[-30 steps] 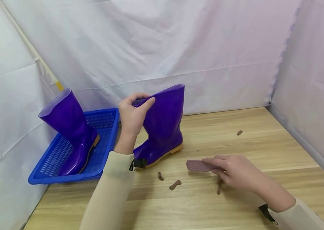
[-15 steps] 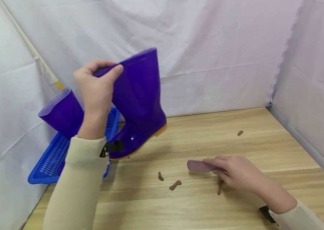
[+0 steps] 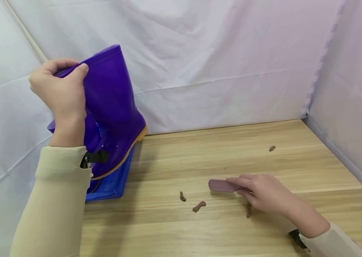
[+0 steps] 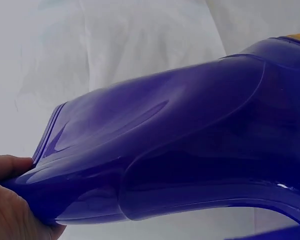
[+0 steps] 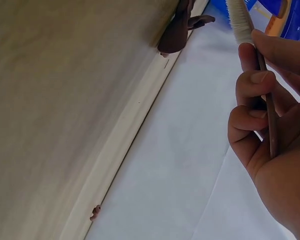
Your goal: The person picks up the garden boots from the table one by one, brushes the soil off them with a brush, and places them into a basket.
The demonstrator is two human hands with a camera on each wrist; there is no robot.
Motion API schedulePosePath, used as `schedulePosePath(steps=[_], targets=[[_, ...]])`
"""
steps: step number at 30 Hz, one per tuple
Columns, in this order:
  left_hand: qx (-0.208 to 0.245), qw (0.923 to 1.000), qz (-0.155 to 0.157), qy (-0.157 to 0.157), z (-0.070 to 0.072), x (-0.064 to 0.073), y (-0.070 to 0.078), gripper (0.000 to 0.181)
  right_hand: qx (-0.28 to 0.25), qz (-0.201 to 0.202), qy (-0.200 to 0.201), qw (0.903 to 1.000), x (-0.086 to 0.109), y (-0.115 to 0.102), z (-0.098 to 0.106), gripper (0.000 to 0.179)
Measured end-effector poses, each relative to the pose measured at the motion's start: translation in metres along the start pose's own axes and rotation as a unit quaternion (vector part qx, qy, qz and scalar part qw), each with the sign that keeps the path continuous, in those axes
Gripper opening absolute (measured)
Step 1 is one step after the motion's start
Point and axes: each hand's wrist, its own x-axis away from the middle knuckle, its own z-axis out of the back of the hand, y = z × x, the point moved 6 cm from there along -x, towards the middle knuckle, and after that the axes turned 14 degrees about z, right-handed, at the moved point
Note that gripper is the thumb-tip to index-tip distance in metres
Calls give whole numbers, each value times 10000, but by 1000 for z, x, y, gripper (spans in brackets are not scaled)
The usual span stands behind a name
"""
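Note:
My left hand (image 3: 63,91) pinches the top rim of a purple rain boot (image 3: 110,92), thumb outside and fingers inside the opening. The boot hangs with its toe tilted down, over the blue basket (image 3: 113,184). In the left wrist view its glossy shaft (image 4: 155,135) stretches away from the hand. A second purple rain boot (image 3: 91,134) stands in the basket, mostly hidden behind the raised boot and the left arm. Low over the table, my right hand (image 3: 269,192) grips a brush (image 3: 220,185) with a mauve-brown back; its white bristles (image 5: 238,20) show in the right wrist view.
On the wooden table (image 3: 168,235) lie several small brown lumps: one short piece (image 3: 182,196), one bone-shaped piece (image 3: 199,206), one piece (image 3: 248,210) beside the right hand and another lump (image 3: 272,148) farther back. White cloth walls (image 3: 225,60) enclose the table's back and sides.
The left hand has lifted the boot off the table and carried it left to over the basket. The right hand and brush have hardly moved.

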Motion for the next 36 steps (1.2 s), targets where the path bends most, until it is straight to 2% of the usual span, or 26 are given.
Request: schedulePosePath(steps=[9, 13, 18, 25, 31, 36], targets=[[-340, 9962, -104, 792, 20, -18, -7, 18, -44, -179, -346, 9992, 6, 2, -8, 39], [-466, 9940, -87, 984, 24, -25, -16, 21, -87, -270, -500, 9983, 8, 2, -9, 40], [-672, 9916, 38, 1106, 24, -32, -33, 18, -21, -271, -501, 9984, 8, 2, -7, 41], [-1025, 9831, -254, 1493, 24, -47, -67, 13, 19, -169, -384, 9991, 8, 0, -3, 40], [-1469, 9781, -516, 1378, 19, -46, -100, 9, 73, -146, -373, 9992, 6, -1, -2, 40], [-2259, 9650, -689, 1142, 12, -35, -123, 15, 77, -134, -368, 9992, 7, -2, 1, 39]])
